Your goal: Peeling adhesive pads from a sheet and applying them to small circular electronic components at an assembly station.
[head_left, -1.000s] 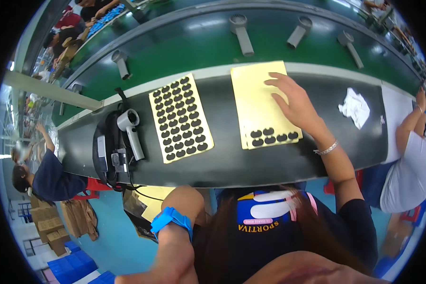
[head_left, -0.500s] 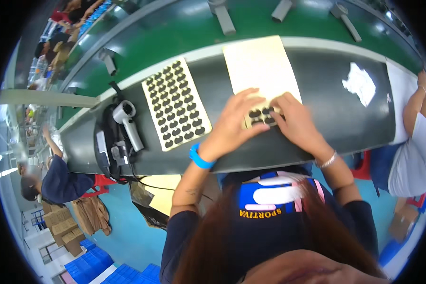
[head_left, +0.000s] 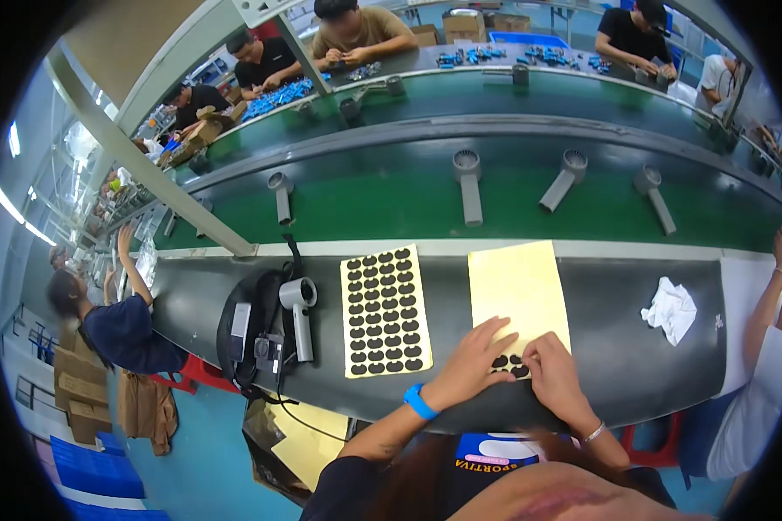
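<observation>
A pale yellow sheet lies on the dark work surface in front of me. Several black rounded stickers show at its near end, between my hands. My left hand rests flat across the sheet, fingers stretched out and thumb beside the stickers. My right hand is closed, its fingertips bent together at the sheet's near right part; whatever they pinch is hidden. To the left lies a second yellow sheet, covered with rows of the same black stickers.
A grey handheld fan lies on a black bag at the left. Crumpled white paper lies at the right. Beyond runs a green conveyor carrying more grey fans. Co-workers sit across it and at both sides.
The view has tilted up, bringing in more of the conveyor and the people beyond. My hands stay at the sheet's near end; the right fingers have drawn closer together.
</observation>
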